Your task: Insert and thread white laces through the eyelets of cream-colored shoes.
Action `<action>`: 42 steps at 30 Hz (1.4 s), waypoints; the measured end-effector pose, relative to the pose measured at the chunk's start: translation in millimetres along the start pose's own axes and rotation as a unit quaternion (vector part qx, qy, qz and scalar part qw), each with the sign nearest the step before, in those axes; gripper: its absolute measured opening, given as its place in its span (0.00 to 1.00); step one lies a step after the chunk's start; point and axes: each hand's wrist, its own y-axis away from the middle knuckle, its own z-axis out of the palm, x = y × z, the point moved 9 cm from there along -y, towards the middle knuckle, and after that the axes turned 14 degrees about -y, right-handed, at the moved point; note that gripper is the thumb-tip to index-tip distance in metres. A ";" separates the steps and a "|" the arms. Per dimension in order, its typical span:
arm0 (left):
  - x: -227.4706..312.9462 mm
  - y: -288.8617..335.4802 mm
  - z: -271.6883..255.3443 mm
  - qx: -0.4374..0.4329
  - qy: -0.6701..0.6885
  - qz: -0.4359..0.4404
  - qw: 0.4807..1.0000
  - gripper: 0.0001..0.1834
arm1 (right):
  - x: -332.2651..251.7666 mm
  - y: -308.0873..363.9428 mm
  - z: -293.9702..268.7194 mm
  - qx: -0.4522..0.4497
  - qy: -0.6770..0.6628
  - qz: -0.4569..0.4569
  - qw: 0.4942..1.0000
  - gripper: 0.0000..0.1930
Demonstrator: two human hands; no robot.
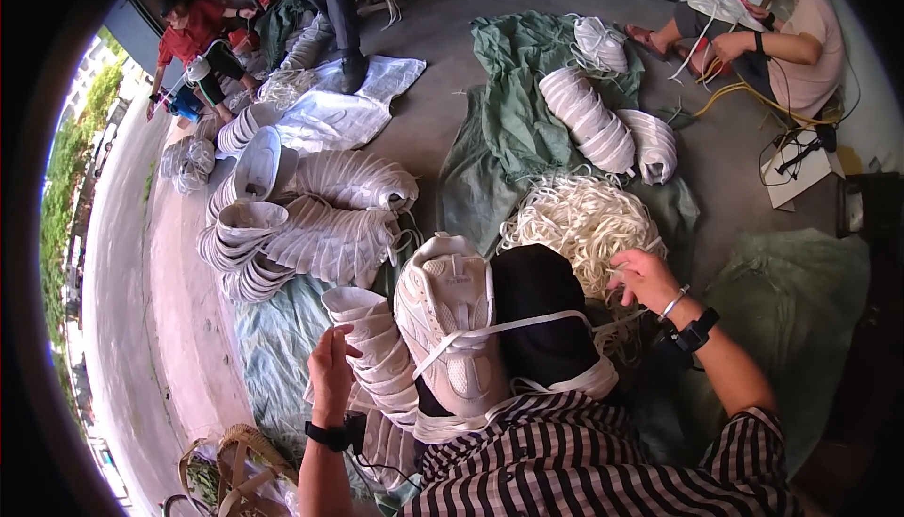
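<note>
A white-and-beige shoe upper [450, 315] rests upright on my lap, its tongue and eyelets facing up. A flat white shoelace [527, 325] runs from the upper's left side across it and over my black-clad knee towards the right. My right hand [645, 283] is raised beyond the knee, fingers pinched on a shoelace beside the lace pile. To the left of the upper, my left hand [330, 366] is held up with its fingers curled together; what they hold, if anything, cannot be made out. It is close to a nested stack of white uppers [372, 343].
A large heap of white laces [584, 220] lies ahead on green sheeting [499, 74]. More nested uppers [344, 178] stand at left, and rolled stacks [589, 121] lie farther off. A woven basket [247, 465] is at lower left. Another person [800, 56] sits at far right.
</note>
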 end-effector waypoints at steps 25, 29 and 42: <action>57.3 25.1 55.0 -0.134 0.286 0.008 0.949 0.14 | -53.9 17.4 172.8 -0.149 0.030 -0.024 0.988 0.05; 59.1 28.1 53.8 -0.085 0.273 0.019 0.958 0.14 | -79.1 35.8 182.6 -0.093 0.192 -0.370 0.904 0.06; 83.8 46.0 53.3 -0.049 0.133 0.169 0.975 0.09 | -35.9 24.0 188.5 -0.167 -0.189 0.090 0.963 0.07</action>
